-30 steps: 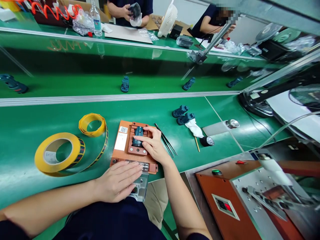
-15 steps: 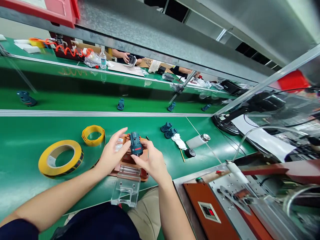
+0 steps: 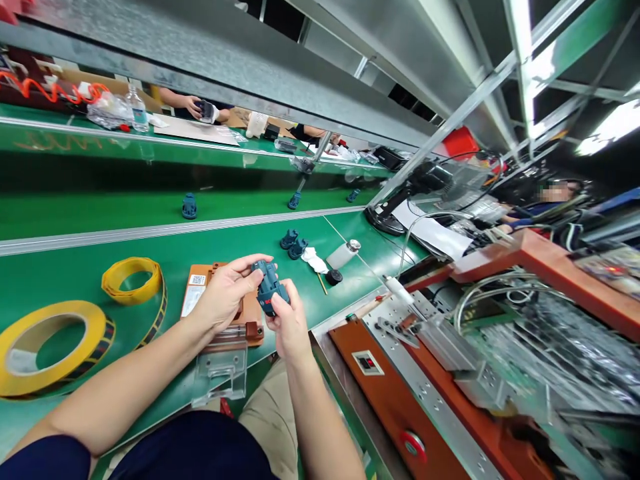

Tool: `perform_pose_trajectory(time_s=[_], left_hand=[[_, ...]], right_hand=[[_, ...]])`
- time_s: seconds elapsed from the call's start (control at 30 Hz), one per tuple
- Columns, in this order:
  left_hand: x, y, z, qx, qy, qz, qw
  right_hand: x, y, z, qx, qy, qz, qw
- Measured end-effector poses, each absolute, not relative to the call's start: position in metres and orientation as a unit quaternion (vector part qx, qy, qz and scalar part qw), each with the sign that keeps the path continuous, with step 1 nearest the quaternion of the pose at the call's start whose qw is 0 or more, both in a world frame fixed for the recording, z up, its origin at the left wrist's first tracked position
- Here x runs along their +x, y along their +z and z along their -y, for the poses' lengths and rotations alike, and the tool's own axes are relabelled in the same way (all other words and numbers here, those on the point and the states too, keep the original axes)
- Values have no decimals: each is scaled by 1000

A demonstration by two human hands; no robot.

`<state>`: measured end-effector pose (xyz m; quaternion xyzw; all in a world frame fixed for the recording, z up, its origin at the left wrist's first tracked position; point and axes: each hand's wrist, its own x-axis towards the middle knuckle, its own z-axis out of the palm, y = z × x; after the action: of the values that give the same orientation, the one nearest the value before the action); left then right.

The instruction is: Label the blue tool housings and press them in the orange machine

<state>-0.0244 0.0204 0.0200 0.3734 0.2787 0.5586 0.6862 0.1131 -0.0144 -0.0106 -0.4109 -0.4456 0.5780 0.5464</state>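
Note:
A dark blue plastic housing [image 3: 270, 283] with red lettering is held between both hands. My left hand [image 3: 227, 290] pinches its upper left part with thumb and fingers. My right hand [image 3: 290, 323] grips its lower right side, the thumb on the front near the lettering. Below and behind the hands lies a brown fixture [image 3: 255, 333] with a printed label on its left, partly hidden by my left hand. A clear plastic flap [image 3: 223, 373] extends from the fixture's near side.
Two yellow tape rolls [image 3: 53, 347] lie left. Beyond the hands are two blue housings [image 3: 297, 249], a white cloth [image 3: 314, 260], a bottle [image 3: 344, 254] and a black cap [image 3: 334, 277]. More housings sit on the green belt [image 3: 115, 217]. A machine [image 3: 390, 387] stands right.
The view has turned right. Both hands have lifted the blue housing away from over the fixture, up and to the right, and it is now tilted. My left fingers have closed on its upper part.

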Motion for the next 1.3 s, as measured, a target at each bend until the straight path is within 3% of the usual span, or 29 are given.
perform_pose_trajectory(time_s=[0.2, 0.4, 0.57, 0.7, 0.87, 0.97, 1.17, 1.3], left_hand=[[-23, 9, -26, 390, 563, -276, 675], [-27, 4, -30, 508, 595, -368, 502], [-34, 9, -30, 583, 540, -457, 400], [-34, 12, -27, 609, 511, -502, 341], [-30, 9, -24, 633, 495, -532, 267], [-29, 7, -27, 636, 507, -512, 277], [-32, 6, -37, 571, 539, -438, 438], [-33, 5, -38, 551, 549, -428, 459]], right_hand=[[103, -4, 12, -378, 651, 334, 567], [91, -6, 15, -317, 814, 267, 406], [87, -16, 25, -425, 671, 410, 449], [92, -20, 27, -471, 548, 538, 435], [94, -22, 20, -481, 497, 577, 435], [96, -21, 19, -477, 511, 565, 439], [105, -18, 26, -440, 579, 529, 437], [108, -17, 28, -445, 576, 526, 439]])
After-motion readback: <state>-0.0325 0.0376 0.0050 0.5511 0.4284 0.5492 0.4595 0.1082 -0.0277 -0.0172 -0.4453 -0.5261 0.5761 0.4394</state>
